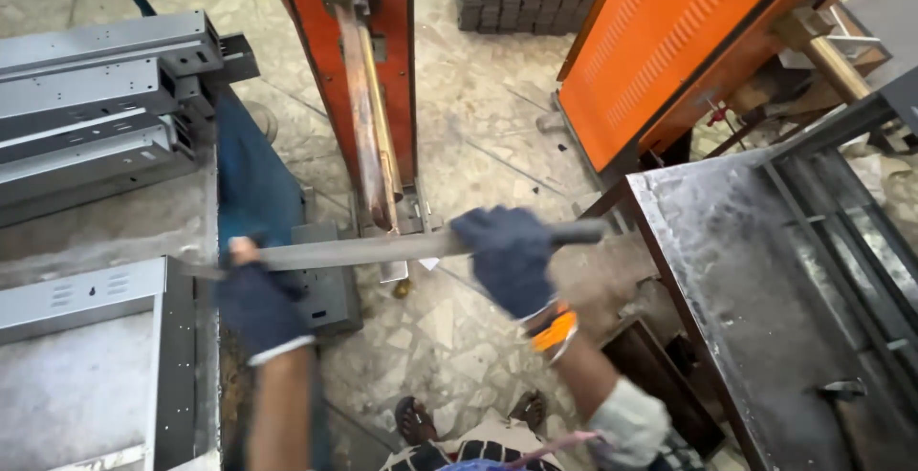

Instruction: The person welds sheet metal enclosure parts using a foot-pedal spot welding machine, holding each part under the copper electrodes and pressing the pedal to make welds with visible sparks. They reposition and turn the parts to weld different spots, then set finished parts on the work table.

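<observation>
An orange machine [669, 41] stands beyond a dark steel desk [755, 270] on the right; grey metal channels [91, 98] are stacked on the left. Between them a long flat metal file [382, 249] lies level above the floor. The right hand [512, 259], gloved, has its grip clamped on the file's handle end. The left hand [256, 304], gloved, pinches the file's tip over a grey sheet-metal box [96, 356].

Dark blue gloves are covering both hands [256, 301] [512, 256] gripping a grey file [382, 247]. Behind the file, an orange frame [335, 69] and a slotted orange panel [660, 41] are showing.
</observation>
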